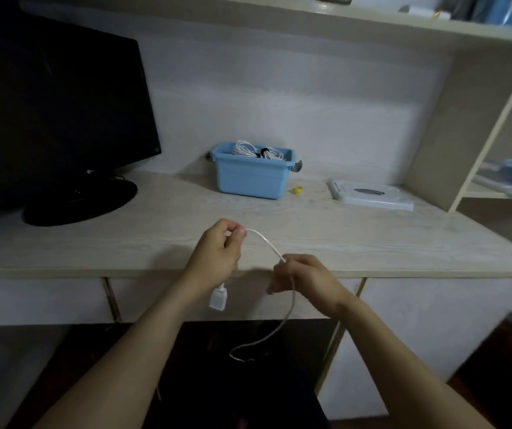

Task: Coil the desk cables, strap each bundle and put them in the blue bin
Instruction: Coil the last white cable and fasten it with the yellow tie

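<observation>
A thin white cable (267,243) arcs between my two hands above the desk's front edge. My left hand (217,257) pinches it near one end, and a white plug (218,299) dangles below that wrist. My right hand (302,275) grips the cable further along; the rest hangs down in front of the desk and curls near the floor. The blue bin (253,178) stands at the back of the desk, holding two coiled white bundles (257,150) with black straps.
A black monitor (53,113) on its round stand fills the desk's left side. A small yellow object (297,190) lies right of the bin, then a flat pale lid (370,195). A shelf upright (477,134) bounds the desk on the right.
</observation>
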Demonstrator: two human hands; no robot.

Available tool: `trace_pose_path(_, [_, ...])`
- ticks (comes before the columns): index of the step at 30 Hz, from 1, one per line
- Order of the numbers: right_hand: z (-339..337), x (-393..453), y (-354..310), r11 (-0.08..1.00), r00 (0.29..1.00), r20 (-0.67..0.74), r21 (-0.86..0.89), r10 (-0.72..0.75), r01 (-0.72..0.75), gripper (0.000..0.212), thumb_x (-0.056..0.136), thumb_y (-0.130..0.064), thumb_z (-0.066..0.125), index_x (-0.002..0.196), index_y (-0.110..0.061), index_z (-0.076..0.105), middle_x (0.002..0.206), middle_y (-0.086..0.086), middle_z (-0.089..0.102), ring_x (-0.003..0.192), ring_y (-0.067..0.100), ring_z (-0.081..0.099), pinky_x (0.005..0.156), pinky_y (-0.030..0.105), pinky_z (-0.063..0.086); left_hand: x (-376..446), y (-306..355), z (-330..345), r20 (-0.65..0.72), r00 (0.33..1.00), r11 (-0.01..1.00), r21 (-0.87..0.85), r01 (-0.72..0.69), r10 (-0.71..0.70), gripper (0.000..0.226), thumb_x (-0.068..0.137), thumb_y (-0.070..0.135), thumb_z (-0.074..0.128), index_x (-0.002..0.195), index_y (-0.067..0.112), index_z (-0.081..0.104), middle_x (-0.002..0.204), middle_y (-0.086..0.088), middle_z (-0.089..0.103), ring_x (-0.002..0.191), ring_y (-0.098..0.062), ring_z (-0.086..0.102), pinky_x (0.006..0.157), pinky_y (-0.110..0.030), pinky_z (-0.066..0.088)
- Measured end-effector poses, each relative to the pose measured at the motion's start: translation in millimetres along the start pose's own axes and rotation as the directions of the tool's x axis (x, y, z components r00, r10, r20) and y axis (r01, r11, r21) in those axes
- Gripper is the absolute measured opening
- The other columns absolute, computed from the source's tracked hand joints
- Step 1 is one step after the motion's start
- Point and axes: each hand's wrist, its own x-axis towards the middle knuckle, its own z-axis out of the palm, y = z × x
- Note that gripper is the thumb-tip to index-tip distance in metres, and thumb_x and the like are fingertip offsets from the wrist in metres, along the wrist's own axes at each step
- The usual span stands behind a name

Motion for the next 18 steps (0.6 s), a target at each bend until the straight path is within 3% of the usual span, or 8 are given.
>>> trace_pose_path(2, [-25, -7, 1, 1.0, 0.995, -0.099, -0.013, 0.02, -0.021, 0.036, 0.095, -0.015, 0.063, 0.06, -0.014, 0.052, 0.054, 0.004, 0.044, 0.051, 0.022, 0.041, 0.052, 0.034, 0.04, -6, 0, 12, 0.039, 0.999, 0.998, 0.054, 0.017, -0.019, 0.014, 0.102, 0.017, 0.048, 0.09, 0.014, 0.054, 0.039, 0.006, 0.042, 0.033, -0.013, 0.037, 0.042, -0.023, 0.033])
trace_pose_path(3, [-38, -11, 2, 0.998, 0.986, -0.168, -0.066, 0.011, -0.023, 0.039, 0.095, -0.019, 0.065, 0.059, -0.015, 0.05, 0.052, 0.001, 0.04, 0.049, 0.017, 0.035, 0.048, 0.029, 0.033, -10, 0, 18, 0.091, 0.995, 0.997, 0.069, 0.031, -0.037, 0.015, 0.103, 0.017, 0.047, 0.092, 0.01, 0.056, 0.038, 0.006, 0.043, 0.032, -0.014, 0.039, 0.04, -0.022, 0.033])
trace_pose_path(5, [-62, -17, 5, 0.967, 0.958, -0.28, -0.255, -0.062, -0.012, 0.039, 0.089, -0.028, 0.073, 0.058, -0.014, 0.054, 0.05, -0.003, 0.043, 0.047, 0.013, 0.037, 0.046, 0.023, 0.031, -18, -6, 29, 0.24, 0.965, 0.994, 0.059, 0.094, -0.105, 0.022, 0.103, 0.018, 0.047, 0.092, 0.005, 0.062, 0.039, 0.008, 0.038, 0.031, -0.012, 0.034, 0.039, -0.019, 0.028])
trace_pose_path(8, [-93, -23, 9, 0.848, 0.924, -0.338, -0.528, -0.179, -0.029, 0.034, 0.075, -0.039, 0.085, 0.065, -0.013, 0.066, 0.049, -0.01, 0.052, 0.045, 0.003, 0.044, 0.046, 0.015, 0.034, -27, -14, 33, 0.44, 0.87, 0.975, 0.112, 0.194, -0.223, 0.034, 0.104, 0.022, 0.046, 0.08, 0.007, 0.064, 0.044, 0.004, 0.028, 0.034, -0.008, 0.023, 0.039, -0.018, 0.02])
trace_pose_path(11, [-117, -35, 18, 0.734, 0.911, -0.368, -0.669, -0.189, -0.118, 0.03, 0.068, -0.043, 0.086, 0.07, -0.018, 0.069, 0.055, -0.003, 0.062, 0.045, 0.003, 0.048, 0.048, 0.02, 0.04, -33, -19, 30, 0.499, 0.817, 0.957, 0.124, 0.263, -0.29, 0.035, 0.105, 0.025, 0.043, 0.076, 0.01, 0.055, 0.046, 0.008, 0.028, 0.038, -0.006, 0.021, 0.037, -0.018, 0.018])
trace_pose_path(14, [-140, -57, 31, 0.78, 0.904, -0.408, -0.605, -0.13, -0.162, 0.024, 0.078, -0.033, 0.081, 0.078, -0.012, 0.069, 0.062, 0.007, 0.066, 0.051, 0.012, 0.056, 0.054, 0.029, 0.048, -42, -30, 26, 0.432, 0.858, 0.923, -0.128, 0.364, -0.278, 0.031, 0.103, 0.022, 0.042, 0.075, 0.012, 0.049, 0.048, 0.009, 0.022, 0.039, -0.005, 0.016, 0.038, -0.019, 0.012])
trace_pose_path(18, [-156, -91, 57, 0.912, 0.796, -0.596, -0.377, -0.105, -0.162, 0.024, 0.092, -0.022, 0.069, 0.079, -0.002, 0.067, 0.062, 0.017, 0.059, 0.054, 0.02, 0.05, 0.062, 0.034, 0.042, -58, -50, 25, 0.327, 0.904, 0.713, -0.562, 0.42, -0.275, 0.023, 0.096, 0.023, 0.042, 0.077, 0.012, 0.048, 0.05, 0.008, 0.021, 0.038, -0.005, 0.017, 0.042, -0.025, 0.01])
